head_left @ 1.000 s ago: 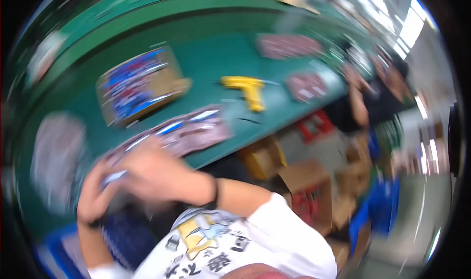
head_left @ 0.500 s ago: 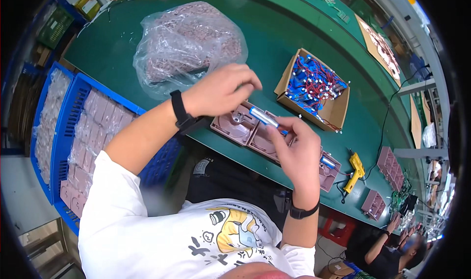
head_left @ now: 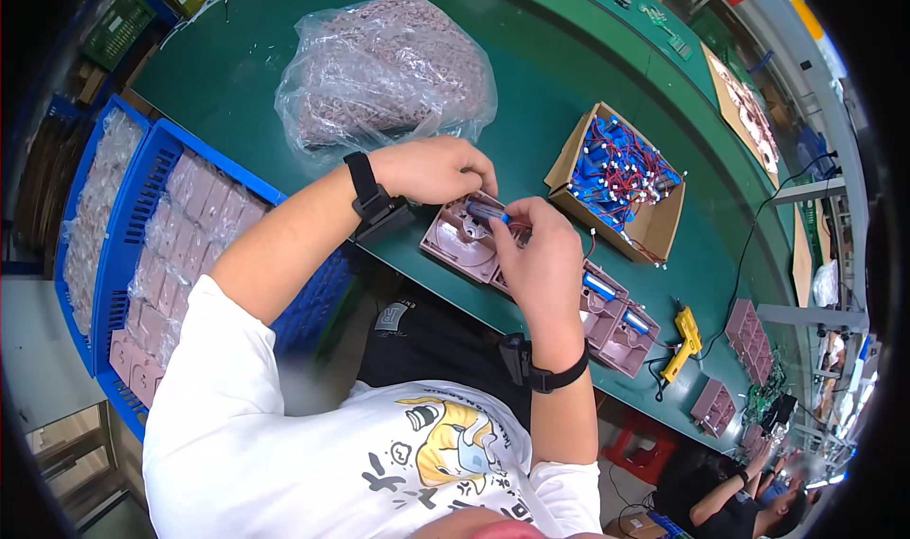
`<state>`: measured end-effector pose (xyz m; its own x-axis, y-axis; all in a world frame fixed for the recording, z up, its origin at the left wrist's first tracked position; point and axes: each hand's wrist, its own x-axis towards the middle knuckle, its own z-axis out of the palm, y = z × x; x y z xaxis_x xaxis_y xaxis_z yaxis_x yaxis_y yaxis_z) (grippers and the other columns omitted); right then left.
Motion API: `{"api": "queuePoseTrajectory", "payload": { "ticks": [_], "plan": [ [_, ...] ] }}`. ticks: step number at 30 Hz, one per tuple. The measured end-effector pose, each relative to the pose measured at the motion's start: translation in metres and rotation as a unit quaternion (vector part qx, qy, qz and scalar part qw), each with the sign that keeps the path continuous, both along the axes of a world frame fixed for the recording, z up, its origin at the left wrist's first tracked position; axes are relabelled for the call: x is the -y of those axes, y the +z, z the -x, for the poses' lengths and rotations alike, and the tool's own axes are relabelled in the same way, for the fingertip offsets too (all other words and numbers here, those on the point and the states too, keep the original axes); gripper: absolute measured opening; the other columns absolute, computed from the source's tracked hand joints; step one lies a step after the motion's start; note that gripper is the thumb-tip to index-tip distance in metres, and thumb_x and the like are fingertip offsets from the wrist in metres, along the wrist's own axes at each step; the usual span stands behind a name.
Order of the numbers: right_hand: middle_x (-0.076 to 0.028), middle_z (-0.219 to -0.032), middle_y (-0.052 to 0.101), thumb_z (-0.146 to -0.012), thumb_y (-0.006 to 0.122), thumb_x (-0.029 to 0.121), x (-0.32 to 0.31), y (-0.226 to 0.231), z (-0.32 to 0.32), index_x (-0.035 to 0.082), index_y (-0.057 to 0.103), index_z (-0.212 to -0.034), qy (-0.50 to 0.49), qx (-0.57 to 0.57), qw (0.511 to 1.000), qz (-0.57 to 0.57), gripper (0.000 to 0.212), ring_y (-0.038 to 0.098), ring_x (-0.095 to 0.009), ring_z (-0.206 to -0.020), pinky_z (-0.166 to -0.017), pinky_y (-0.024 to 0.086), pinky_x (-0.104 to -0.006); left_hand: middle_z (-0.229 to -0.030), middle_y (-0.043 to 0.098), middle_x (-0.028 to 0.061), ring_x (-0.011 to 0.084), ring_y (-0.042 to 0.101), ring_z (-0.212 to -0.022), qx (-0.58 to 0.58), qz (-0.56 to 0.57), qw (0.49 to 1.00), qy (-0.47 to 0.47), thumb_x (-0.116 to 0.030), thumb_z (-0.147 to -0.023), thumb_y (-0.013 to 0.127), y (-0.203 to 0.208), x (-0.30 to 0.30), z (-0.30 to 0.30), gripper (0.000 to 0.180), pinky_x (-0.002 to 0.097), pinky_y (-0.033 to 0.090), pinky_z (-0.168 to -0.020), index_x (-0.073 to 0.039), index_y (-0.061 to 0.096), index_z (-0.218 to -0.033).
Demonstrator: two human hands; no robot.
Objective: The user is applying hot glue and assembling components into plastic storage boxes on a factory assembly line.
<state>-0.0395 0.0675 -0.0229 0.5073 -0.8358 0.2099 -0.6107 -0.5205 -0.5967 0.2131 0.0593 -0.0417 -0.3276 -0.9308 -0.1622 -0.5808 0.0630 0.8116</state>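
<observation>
My right hand (head_left: 542, 255) pinches a blue cylindrical battery (head_left: 487, 213) between thumb and fingers, low over a pinkish-brown plastic housing (head_left: 459, 245). Its red wire shows by the fingers. My left hand (head_left: 434, 169) is at the far edge of the same housing, fingers bent together; what they grip, if anything, is hidden. To the right, in the same row, sit more housings, with one blue battery (head_left: 598, 287) in one and another battery (head_left: 635, 322) in the end housing (head_left: 618, 354).
A cardboard box (head_left: 654, 226) of wired blue batteries stands right of centre. A clear bag (head_left: 389, 70) of small pinkish parts lies at the back. Blue crates (head_left: 142, 207) are at left. A yellow glue gun (head_left: 682, 345) lies right; a co-worker (head_left: 735, 496) sits beyond.
My right hand has moved left and down, bringing the battery from above the housings into the leftmost one. My left hand has come down to that housing's far edge. The view has shifted slightly.
</observation>
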Motion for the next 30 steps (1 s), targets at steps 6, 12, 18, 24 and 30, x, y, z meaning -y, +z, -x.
{"api": "queuePoseTrajectory", "payload": {
  "ticks": [6,12,18,24,30],
  "plan": [
    [-0.017,-0.098,0.077,-0.094,0.091,0.016,-0.001,-0.008,0.003,-0.002,0.077,-0.103,0.000,0.043,0.999,0.007,0.025,0.077,-0.035,-0.086,-0.080,0.061,-0.0438,-0.116,0.085,0.0179,0.0327,0.080,-0.108,-0.001,-0.026,1.000,-0.002,-0.020,-0.102,0.063,0.004,-0.002,0.000,0.035,0.0445,0.061,-0.099,-0.009,0.085,-0.127],
    [-0.017,-0.095,0.074,-0.093,0.091,0.016,-0.003,-0.013,-0.002,-0.001,0.078,-0.102,-0.019,0.012,0.999,0.027,0.024,0.076,-0.036,-0.087,-0.080,0.060,-0.0453,-0.115,0.086,0.0165,0.0304,0.081,-0.107,-0.003,-0.023,1.000,-0.002,-0.021,-0.101,0.068,-0.001,0.001,-0.001,0.033,0.0426,0.062,-0.097,-0.008,0.086,-0.125],
    [-0.016,-0.091,0.070,-0.092,0.090,0.016,0.000,0.004,-0.011,0.000,0.081,-0.103,-0.027,-0.095,0.995,0.016,0.021,0.074,-0.037,-0.086,-0.080,0.060,-0.0469,-0.112,0.087,0.0153,0.0270,0.083,-0.102,0.002,0.020,1.000,-0.010,-0.024,-0.097,0.080,-0.007,-0.002,0.001,0.032,0.0404,0.063,-0.092,-0.006,0.086,-0.122],
    [-0.017,-0.094,0.072,-0.096,0.085,0.010,0.005,0.005,0.009,-0.001,0.083,-0.107,0.002,-0.073,0.997,0.022,0.016,0.074,-0.034,-0.083,-0.078,0.059,-0.0439,-0.110,0.074,0.0120,0.0274,0.075,-0.104,-0.045,-0.015,0.999,0.015,-0.025,-0.096,0.089,-0.028,0.003,0.011,0.028,0.0388,0.060,-0.093,-0.009,0.088,-0.119],
    [-0.016,-0.094,0.073,-0.099,0.079,0.004,-0.023,0.003,0.030,-0.001,0.082,-0.110,0.000,0.045,0.999,-0.010,0.012,0.073,-0.030,-0.080,-0.075,0.058,-0.0398,-0.108,0.071,0.0133,0.0316,0.073,-0.106,0.029,0.097,0.995,-0.015,-0.025,-0.094,0.091,-0.024,-0.003,0.025,0.028,0.0415,0.059,-0.095,-0.010,0.089,-0.118]
  ]
}}
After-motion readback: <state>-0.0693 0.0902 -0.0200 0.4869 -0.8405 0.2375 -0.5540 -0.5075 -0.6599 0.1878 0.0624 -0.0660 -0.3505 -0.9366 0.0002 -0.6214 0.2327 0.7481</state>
